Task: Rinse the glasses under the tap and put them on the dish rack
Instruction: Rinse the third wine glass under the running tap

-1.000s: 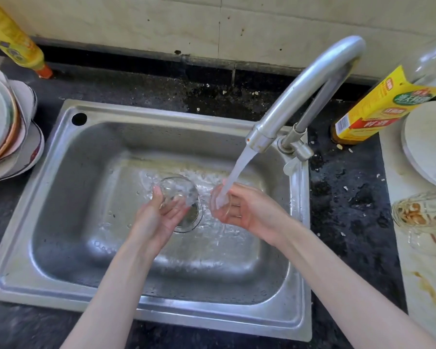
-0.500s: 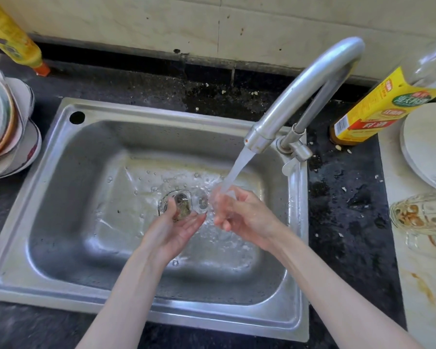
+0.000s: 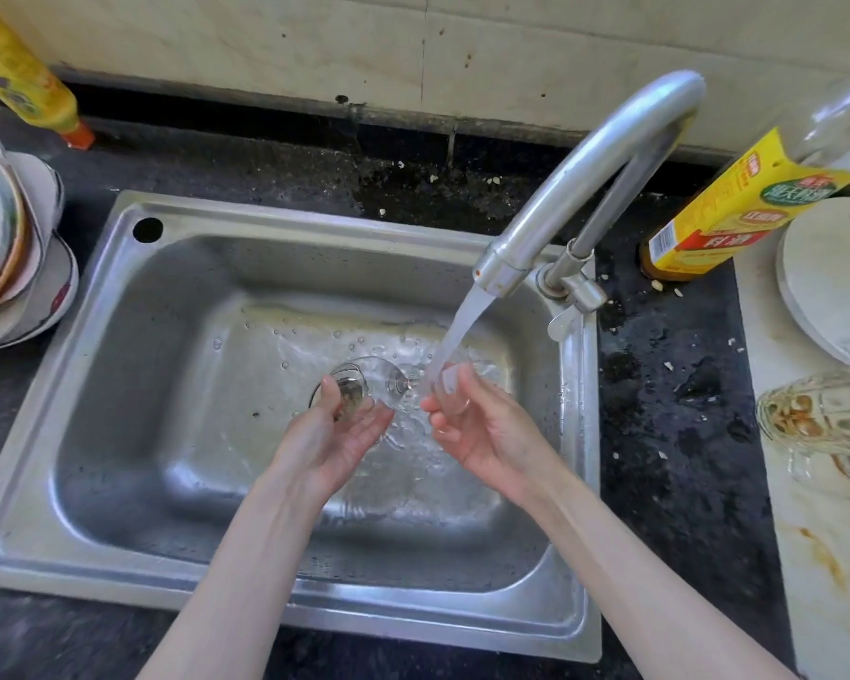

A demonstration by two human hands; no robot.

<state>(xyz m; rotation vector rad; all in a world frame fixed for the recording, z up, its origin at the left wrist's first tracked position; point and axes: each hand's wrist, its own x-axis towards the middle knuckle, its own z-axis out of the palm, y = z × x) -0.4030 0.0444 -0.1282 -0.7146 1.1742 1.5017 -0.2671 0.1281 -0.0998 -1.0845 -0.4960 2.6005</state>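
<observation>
One wet glass is gripped in the left hand, another glass in the right hand; slippery, fragile stuff, best held round the body.

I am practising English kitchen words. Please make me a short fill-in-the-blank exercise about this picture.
1. Water runs from the curved metal tap onto the small clear glass in the ____ hand.
2. The left hand holds another clear glass over the steel ____.
3. The stacked plates stand to the ____ of the basin.

Missing words: right; sink; left
</observation>
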